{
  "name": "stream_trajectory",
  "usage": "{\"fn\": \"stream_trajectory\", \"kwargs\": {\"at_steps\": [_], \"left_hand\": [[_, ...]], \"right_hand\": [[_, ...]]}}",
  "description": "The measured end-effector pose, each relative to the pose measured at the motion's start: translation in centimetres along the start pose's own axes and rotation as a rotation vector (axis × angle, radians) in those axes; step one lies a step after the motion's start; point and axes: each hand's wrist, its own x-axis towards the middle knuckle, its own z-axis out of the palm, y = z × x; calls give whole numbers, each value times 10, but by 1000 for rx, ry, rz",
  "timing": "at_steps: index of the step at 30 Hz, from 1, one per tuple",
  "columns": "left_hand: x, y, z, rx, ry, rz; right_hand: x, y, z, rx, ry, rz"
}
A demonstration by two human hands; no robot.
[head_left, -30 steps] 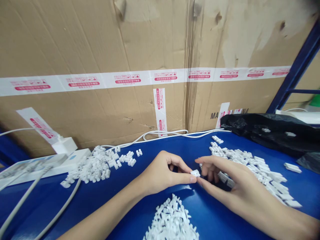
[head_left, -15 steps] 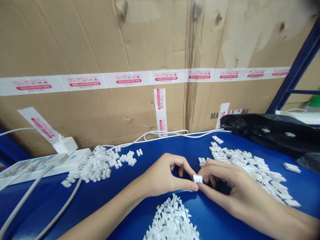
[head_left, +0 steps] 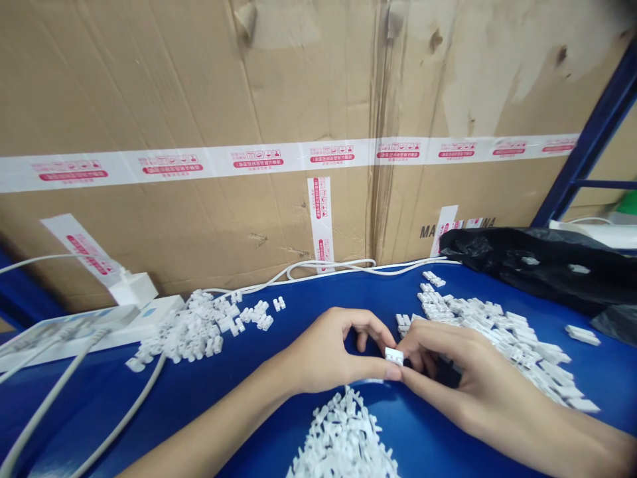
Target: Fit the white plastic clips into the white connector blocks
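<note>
A small white wire connector block (head_left: 394, 356) is pinched between my two hands above the blue table (head_left: 249, 405). My left hand (head_left: 343, 352) grips its left side with thumb and index finger. From the other side my right hand (head_left: 448, 365) closes thumb and fingers on its right end. Below my hands lies a heap of tiny white plastic pieces (head_left: 343, 435). Beyond my right hand spreads a pile of white connector blocks (head_left: 522, 345), partly hidden by that hand. Smaller white connector bodies (head_left: 199, 325) form another pile at the left.
A white power strip (head_left: 154, 315) with a plugged-in adapter (head_left: 133, 287) and grey cables stands at left. Behind the table rises a large taped cardboard box (head_left: 199, 79). At right lies a black plastic bag (head_left: 497, 255) with two white pieces on it, near a blue metal frame (head_left: 587, 143).
Both hands stay almost in place, still on the connector block. My left thumb has moved slightly right along its lower edge. The view has shifted very little.
</note>
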Motion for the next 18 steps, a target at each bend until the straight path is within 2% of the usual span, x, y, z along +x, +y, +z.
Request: {"fn": "stream_trajectory", "kwargs": {"at_steps": [4,7,13,18], "left_hand": [[-1,0,0,-2,6,3],[0,0,1,-28,45,-2],[3,-1,2,-188,200,-49],[6,-8,1,-162,342,-24]], "right_hand": [[1,7,2,7,-52,25],[1,9,0,-10,-36,-11],[2,12,-5,-1,81,-125],[4,25,-2,-229,197,-201]]}}
